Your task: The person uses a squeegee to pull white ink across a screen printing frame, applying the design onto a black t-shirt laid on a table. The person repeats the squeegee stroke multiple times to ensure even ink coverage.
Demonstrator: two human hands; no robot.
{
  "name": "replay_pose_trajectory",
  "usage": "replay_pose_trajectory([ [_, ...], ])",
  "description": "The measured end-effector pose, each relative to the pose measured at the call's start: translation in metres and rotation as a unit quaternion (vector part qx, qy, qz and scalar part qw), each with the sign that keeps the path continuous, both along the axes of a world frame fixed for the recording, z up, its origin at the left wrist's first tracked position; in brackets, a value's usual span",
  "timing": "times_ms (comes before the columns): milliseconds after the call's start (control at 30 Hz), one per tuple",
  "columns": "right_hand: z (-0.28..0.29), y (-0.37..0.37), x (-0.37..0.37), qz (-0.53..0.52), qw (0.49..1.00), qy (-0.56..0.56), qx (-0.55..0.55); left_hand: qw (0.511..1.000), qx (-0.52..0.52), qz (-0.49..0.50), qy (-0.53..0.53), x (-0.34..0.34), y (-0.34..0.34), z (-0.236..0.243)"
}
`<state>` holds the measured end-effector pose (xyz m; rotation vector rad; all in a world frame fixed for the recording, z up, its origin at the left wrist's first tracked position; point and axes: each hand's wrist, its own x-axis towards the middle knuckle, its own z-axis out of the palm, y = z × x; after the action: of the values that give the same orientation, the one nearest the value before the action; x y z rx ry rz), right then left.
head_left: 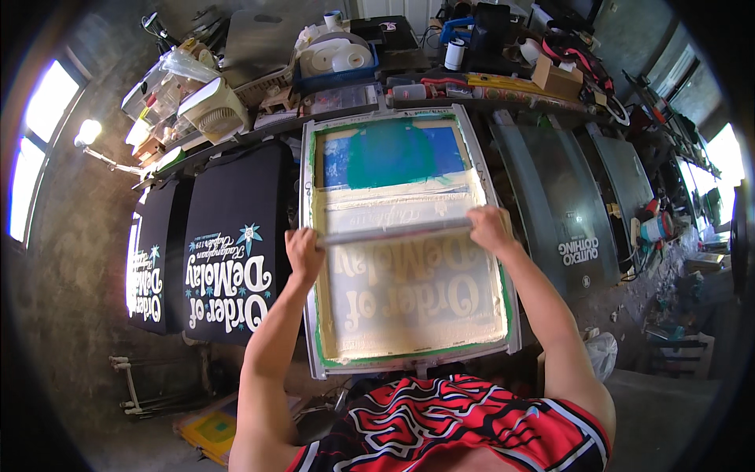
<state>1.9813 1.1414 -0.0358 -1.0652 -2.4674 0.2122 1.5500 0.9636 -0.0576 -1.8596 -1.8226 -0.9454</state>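
A long squeegee (393,230) lies across the screen printing frame (514,330) in front of me. My left hand (303,250) grips its left end and my right hand (489,228) its right end, fingers wrapped round it. Below the squeegee, pale ink coats the mesh (409,315), and large lettering shows through it. A thick ridge of cream ink (401,193) lies across the mesh above the squeegee. Farther up, the screen has a blue area with a teal patch (392,153). Green tape lines the frame's inner edge.
Black shirts (232,236) with white and teal prints lie on boards to the left. Grey printing boards (554,197) stand to the right. Behind the frame, a shelf holds a blue basket (338,75), a small fan (214,114) and a cardboard box (557,76). A lamp (89,132) shines at left.
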Motion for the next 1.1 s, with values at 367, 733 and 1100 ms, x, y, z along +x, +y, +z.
replay_pose_trajectory([
  [367, 0.002, 0.120, -0.031, -0.104, 0.986, -0.133, -0.016, 0.993, -0.108, 0.041, -0.034, -0.022, 0.149, -0.025],
  [733, -0.007, -0.100, 0.069, -0.120, 0.988, -0.074, -0.067, 0.988, -0.145, 0.016, -0.048, 0.064, -0.043, -0.031],
  [1100, 0.024, -0.251, 0.123, -0.025, 0.994, -0.056, -0.089, 0.977, -0.170, -0.071, -0.109, 0.118, -0.237, 0.009],
])
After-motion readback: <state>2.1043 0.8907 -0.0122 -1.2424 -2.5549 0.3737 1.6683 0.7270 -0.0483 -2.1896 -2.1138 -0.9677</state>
